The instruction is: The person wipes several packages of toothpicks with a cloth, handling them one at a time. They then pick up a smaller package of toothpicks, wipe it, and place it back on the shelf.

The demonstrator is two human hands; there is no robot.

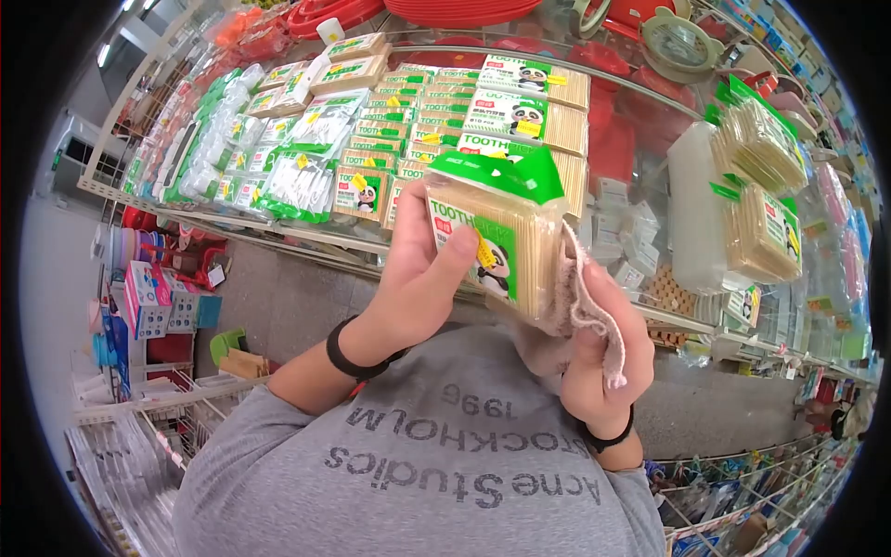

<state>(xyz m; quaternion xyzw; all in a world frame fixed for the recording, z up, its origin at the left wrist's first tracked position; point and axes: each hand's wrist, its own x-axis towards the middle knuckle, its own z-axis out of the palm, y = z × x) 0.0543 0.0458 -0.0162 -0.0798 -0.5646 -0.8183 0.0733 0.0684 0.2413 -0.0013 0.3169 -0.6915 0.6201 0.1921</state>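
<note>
My left hand (418, 269) grips a clear pack of toothpicks (534, 265) with a green top and a panda label, thumb on its front. The pack is tilted and held in front of my chest. In my right hand (613, 348) a pale pink cloth (577, 306) is bunched, pressed against the pack's right side and lower edge. The fingers behind the pack and cloth are partly hidden. Just beyond, stacked toothpick packs (520, 111) with the same panda print lie in rows on the shelf.
The wire-edged shelf (306, 232) runs across in front of me. On its left are bagged white goods (302, 181); on its right, more toothpick packs (766, 227) beside a translucent container (694, 209). Red plastic basins (464, 9) sit at the back. A wire rack (200, 395) stands at lower left.
</note>
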